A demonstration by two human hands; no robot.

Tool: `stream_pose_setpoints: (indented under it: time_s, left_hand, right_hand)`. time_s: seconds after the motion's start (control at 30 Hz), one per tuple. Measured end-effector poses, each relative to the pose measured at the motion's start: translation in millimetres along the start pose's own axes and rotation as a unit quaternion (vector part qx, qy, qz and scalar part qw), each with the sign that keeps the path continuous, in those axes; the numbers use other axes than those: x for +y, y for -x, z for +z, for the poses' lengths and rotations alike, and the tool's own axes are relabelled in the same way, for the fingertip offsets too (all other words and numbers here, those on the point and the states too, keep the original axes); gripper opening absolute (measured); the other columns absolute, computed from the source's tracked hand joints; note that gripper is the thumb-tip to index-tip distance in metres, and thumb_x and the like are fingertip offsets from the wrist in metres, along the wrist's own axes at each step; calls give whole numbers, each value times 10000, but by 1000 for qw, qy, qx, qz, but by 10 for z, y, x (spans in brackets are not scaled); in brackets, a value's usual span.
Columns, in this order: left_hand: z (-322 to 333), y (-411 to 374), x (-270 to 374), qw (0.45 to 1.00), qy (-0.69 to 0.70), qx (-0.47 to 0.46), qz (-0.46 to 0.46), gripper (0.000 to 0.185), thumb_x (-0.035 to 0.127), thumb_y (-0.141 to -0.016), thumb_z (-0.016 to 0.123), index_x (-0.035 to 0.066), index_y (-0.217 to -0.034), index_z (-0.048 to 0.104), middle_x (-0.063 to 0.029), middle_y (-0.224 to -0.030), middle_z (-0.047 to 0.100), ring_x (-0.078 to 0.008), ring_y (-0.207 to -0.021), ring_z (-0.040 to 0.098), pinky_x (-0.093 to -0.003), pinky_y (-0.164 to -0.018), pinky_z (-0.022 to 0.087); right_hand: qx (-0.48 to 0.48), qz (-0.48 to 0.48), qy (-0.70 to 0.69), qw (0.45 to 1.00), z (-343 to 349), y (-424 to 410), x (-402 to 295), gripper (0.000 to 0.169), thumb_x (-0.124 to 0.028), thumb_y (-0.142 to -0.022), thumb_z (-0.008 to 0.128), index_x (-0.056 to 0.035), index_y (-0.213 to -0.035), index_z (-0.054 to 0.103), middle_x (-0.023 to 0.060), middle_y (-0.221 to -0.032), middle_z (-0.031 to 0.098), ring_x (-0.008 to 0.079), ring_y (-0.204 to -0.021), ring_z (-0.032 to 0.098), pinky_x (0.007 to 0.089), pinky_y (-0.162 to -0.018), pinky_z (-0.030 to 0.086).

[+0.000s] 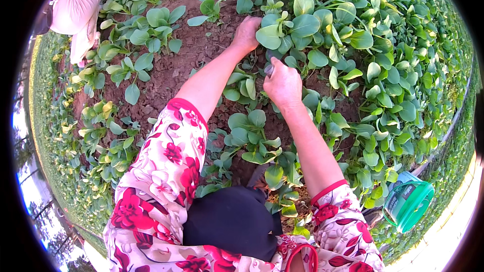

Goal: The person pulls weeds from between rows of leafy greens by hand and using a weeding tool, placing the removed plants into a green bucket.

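Observation:
My left hand [248,34] is curled against the near side of a leafy green plant [269,37] that looks like pak choi. Its fingertips are hidden under the broad leaves, where it seems to grip the plant. Just below, my right hand [283,85] is closed around the pale handle of a small hand tool [269,70]. A short dark part of the tool points up towards the plant's base; its tip is lost among the leaves. Brown soil [170,64] shows left of my left forearm.
Dense leafy plants [363,41] cover the right side. Single plants [247,132] grow close before me and to the left [159,26]. A green-rimmed bucket [408,202] lies tilted at the lower right. Another person in pale clothing [81,3] is bent over at the upper left.

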State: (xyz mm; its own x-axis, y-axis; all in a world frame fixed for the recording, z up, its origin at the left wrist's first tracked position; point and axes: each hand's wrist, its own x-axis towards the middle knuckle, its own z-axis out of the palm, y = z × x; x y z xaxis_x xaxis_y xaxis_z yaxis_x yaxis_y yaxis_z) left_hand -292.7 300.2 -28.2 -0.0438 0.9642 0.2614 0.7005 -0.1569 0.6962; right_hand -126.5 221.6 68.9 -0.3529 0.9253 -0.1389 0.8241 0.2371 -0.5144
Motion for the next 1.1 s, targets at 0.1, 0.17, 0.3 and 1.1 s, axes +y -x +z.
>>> stream_pose_setpoints:
  time_s: [0.1,0.17,0.3,1.1]
  left_hand:
    - [-108,219,-48,997,33,10,-64,160,150,-784,629,77,-925,650,-143,-896,649,-351,-883,578,-424,-775,476]
    - [-160,407,-26,990,68,47,-111,166,160,-822,606,71,-957,647,-155,-882,655,-362,-837,594,-418,-741,484]
    - [-418,587,433,980,51,78,-175,212,193,-883,570,76,-1046,638,-167,-856,668,-363,-760,628,-394,-684,495]
    - [-159,328,897,936,-310,-163,-43,604,64,-725,579,30,-1315,453,-186,-770,668,-340,-758,669,-458,-678,532]
  right_hand:
    - [-21,27,-35,999,-34,192,-73,379,-93,-732,607,-44,-1106,639,225,-807,655,386,-769,647,448,-739,525]
    - [-31,37,-55,997,-138,399,-74,348,-88,-735,606,-34,-1079,632,202,-799,664,370,-762,654,450,-732,524]
    - [-51,113,-85,989,-645,847,0,344,-82,-738,611,-50,-1080,639,184,-790,669,360,-759,656,440,-731,521]
    - [65,111,-61,990,-886,318,757,316,-126,-730,638,-81,-1041,672,190,-856,675,364,-838,652,433,-807,516]
